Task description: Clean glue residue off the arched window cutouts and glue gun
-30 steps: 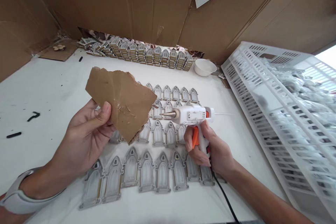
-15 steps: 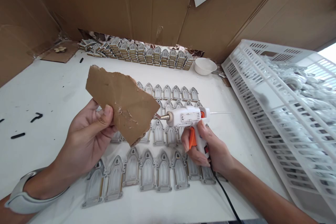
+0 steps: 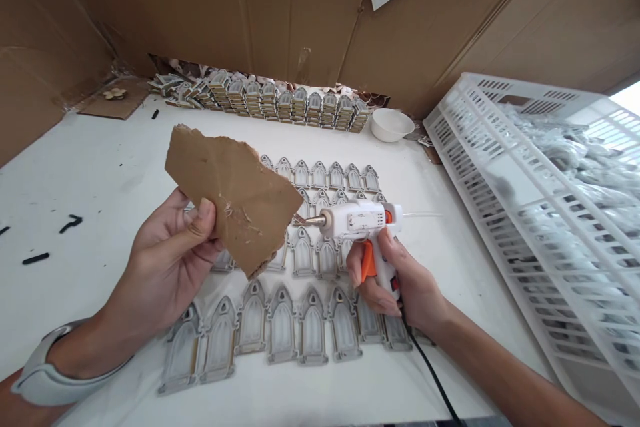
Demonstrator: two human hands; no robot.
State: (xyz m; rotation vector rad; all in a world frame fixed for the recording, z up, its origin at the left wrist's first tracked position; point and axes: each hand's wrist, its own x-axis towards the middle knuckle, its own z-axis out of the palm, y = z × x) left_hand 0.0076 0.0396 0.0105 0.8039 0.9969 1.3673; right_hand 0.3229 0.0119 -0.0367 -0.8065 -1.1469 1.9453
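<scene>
My left hand (image 3: 167,257) is closed on a torn scrap of brown cardboard (image 3: 233,193), thumb pressed on its face, holding it above the table. Dried glue marks show near the scrap's lower middle. My right hand (image 3: 395,280) grips a white hot glue gun (image 3: 363,223) with an orange trigger, a finger on the trigger. The gun's metal nozzle points left and touches the cardboard's right edge. Below both hands, rows of grey arched window-shaped pieces (image 3: 300,327) lie flat on the white table (image 3: 90,173).
Stacks of the same arched pieces (image 3: 280,103) line the back under a cardboard wall (image 3: 250,7). A white bowl (image 3: 393,125) sits behind them on the right. A white slatted crate (image 3: 540,213) holding bagged items fills the right. The glue gun's black cord (image 3: 433,377) runs toward me.
The glue gun has moved left until its nozzle meets the cardboard's right edge. The cardboard has barely shifted.
</scene>
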